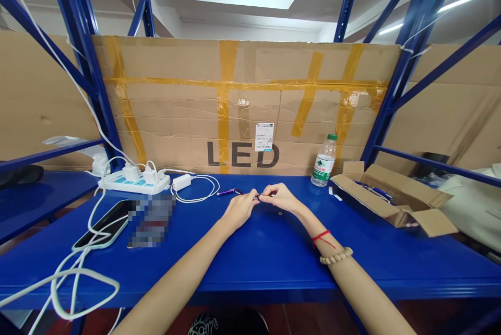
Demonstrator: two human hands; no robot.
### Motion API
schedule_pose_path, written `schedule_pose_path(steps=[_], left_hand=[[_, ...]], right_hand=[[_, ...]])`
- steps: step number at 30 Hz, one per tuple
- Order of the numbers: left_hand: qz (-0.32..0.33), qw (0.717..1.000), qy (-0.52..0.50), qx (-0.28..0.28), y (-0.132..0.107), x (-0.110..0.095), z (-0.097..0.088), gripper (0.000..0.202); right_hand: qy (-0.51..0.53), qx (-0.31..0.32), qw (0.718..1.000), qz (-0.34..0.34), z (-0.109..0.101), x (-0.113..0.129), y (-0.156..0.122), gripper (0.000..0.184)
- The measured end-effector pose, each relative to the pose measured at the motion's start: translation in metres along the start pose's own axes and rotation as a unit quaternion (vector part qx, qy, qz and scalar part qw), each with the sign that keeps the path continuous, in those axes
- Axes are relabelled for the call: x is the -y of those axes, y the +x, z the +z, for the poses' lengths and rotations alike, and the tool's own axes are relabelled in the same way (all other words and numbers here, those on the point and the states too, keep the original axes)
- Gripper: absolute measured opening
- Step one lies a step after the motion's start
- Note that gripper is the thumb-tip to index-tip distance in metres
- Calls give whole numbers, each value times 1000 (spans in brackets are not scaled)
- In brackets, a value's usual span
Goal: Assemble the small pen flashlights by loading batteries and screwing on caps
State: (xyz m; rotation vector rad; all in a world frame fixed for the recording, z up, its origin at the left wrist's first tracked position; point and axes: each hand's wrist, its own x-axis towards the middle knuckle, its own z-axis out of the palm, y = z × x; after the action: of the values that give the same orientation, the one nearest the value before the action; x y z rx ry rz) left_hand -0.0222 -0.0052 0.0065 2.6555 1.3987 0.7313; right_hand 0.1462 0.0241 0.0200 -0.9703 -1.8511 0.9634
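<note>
My left hand [243, 208] and my right hand [279, 196] meet over the blue shelf top, both closed in a pinch. Between their fingertips is a small dark purple piece [257, 198], mostly covered by the fingers, so its kind does not show. Just left of my left hand lies a slim purple rod [225, 193] with a curved loop at its right end; whether it joins the pinched piece is hidden. A tiny gold-coloured ring [279, 213] rests on the shelf below my right hand.
At right stand a plastic water bottle [324, 162] and an open cardboard box [376, 202] containing several blue pens. White paper scraps [335, 194] lie nearby. Leftward are a power strip [135, 182], a phone [105, 226], a blurred-out item [152, 220] and tangled white cables [84, 272]. A large carton [183, 116] backs the shelf.
</note>
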Motion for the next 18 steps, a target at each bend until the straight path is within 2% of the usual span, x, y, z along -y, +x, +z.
schedule_pose_path(steps=[7,12,18], left_hand=[[-2,996,81,-37,3,5,4,20],[-30,997,41,-52,3,-1,2,22],[-49,998,15,-34,1,-6,0,27]], right_hand=[[5,-28,999,40,4,-2,2,30],[10,-39,999,26,3,0,2,32],[1,-37,999,23,2,2,0,34]])
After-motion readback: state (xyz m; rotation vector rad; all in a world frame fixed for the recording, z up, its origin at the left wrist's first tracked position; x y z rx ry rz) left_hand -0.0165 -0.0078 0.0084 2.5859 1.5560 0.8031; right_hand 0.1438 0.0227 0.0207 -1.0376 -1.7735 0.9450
